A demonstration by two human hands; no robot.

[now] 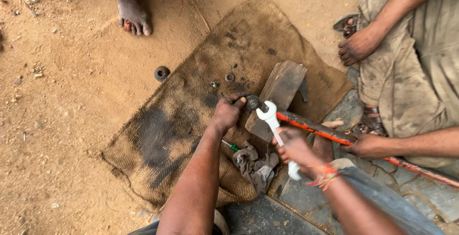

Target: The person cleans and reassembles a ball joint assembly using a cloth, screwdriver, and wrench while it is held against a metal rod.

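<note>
My left hand (228, 112) pinches a dark round metal part (252, 102) at the end of a red-orange rod (315, 129). My right hand (297, 147) grips a white open-ended wrench (270, 117) whose jaws sit beside that part. The rod's end rests on a wooden block (278, 94) lying on a dirty burlap sack (172, 134). A seated person's hand (363, 145) holds the rod further along to the right.
A grey rag (256, 165) and a green-handled screwdriver (231, 145) lie below my hands. Small washers (230, 77) and a round ring (162, 73) sit on the sack and sand. A bare foot (134, 16) stands at the top left. Stone paving (306, 196) is at the lower right.
</note>
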